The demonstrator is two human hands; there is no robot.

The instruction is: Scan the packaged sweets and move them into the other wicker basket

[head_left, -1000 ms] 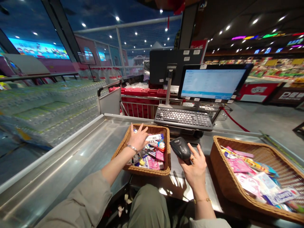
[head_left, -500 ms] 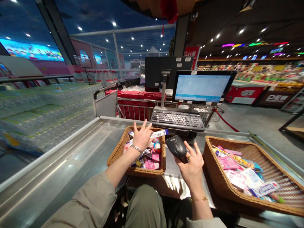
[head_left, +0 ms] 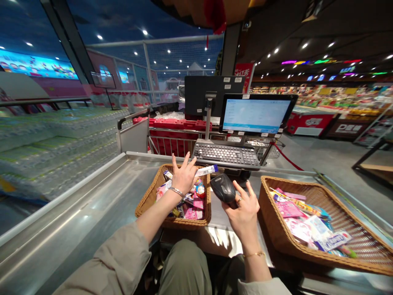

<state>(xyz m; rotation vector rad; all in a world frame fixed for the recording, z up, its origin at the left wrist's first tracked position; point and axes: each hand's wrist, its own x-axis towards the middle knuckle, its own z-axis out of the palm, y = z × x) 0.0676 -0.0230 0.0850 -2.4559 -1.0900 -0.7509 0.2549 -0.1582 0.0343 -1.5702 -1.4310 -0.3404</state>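
My left hand (head_left: 183,178), wearing a silver bangle, is over the left wicker basket (head_left: 141,203). It grips a slim white packet with blue ends (head_left: 206,170), which sticks out to the right past the basket's rim; the thumb side hides part of it. In my right hand (head_left: 244,211) is a black barcode scanner (head_left: 223,188), its head turned left toward the packet and apart from it. Beneath my left hand lie mixed small sweets, among them a pink packet (head_left: 194,213) and a round blue-and-red toy-like treat (head_left: 200,191).
To the right stands a second wicker basket (head_left: 307,250) with several packets inside. Behind the scanner are a keyboard (head_left: 225,155) and a lit monitor (head_left: 256,114). A metal counter (head_left: 101,217) with a raised edge runs left. Shrink-wrapped bottles (head_left: 55,159) are stacked beyond it.
The whole view has shifted slightly. The scanner and the packet are a little closer together. Both hands keep their holds.
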